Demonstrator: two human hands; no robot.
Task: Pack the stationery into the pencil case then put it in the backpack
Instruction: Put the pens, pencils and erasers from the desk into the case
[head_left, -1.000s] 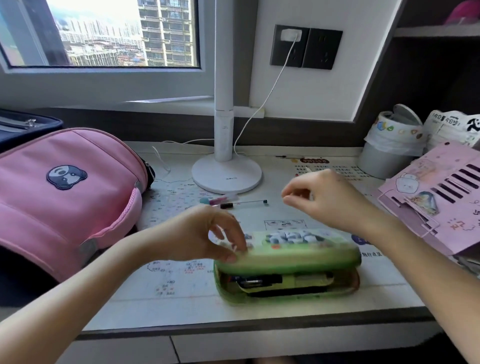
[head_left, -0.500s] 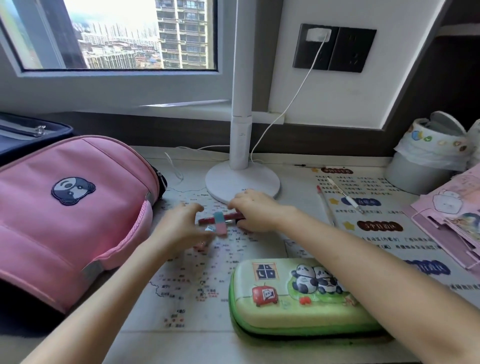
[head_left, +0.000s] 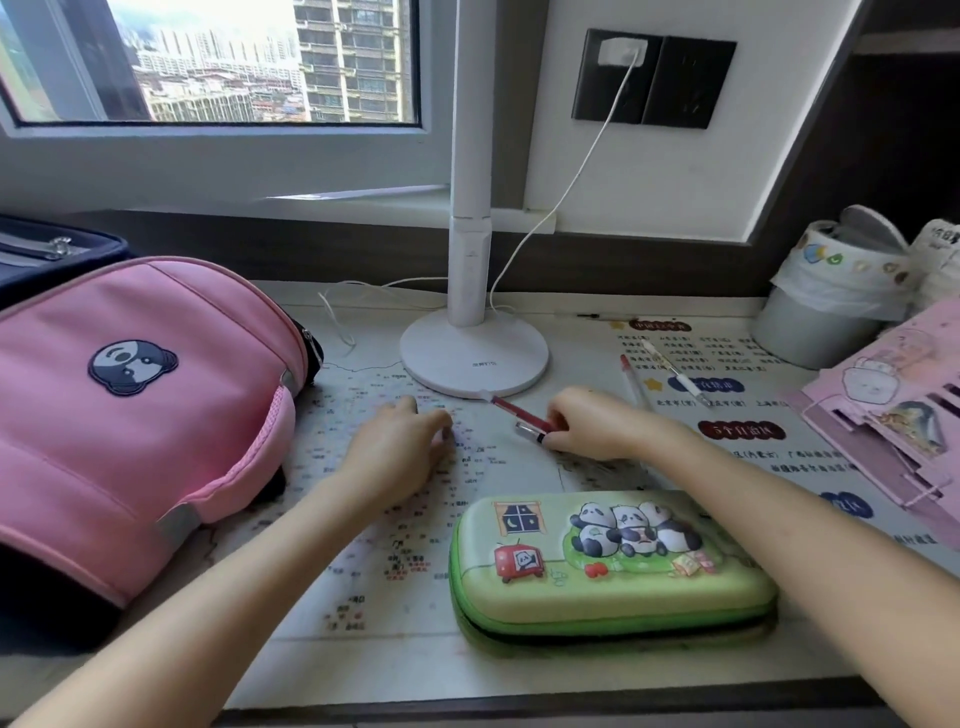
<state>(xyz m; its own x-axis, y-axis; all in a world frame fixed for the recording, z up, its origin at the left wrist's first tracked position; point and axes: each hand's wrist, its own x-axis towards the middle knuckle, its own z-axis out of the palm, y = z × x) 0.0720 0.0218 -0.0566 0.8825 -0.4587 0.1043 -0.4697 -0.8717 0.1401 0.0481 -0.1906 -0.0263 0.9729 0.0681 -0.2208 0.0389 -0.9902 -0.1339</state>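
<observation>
Print on desk mat (head_left: 374, 566) illegible; right hand (head_left: 589, 422) fingers pinch red pen (head_left: 518, 413); left hand (head_left: 397, 448) fingers curled on mat, hold undeterminable.

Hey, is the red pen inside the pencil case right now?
No, the right hand grips the red pen by the lamp base, behind the pencil case.

White lamp base (head_left: 474, 358) on the printed mat (head_left: 363, 571) — lined bin (head_left: 815, 332) (stickered) far right.
</observation>
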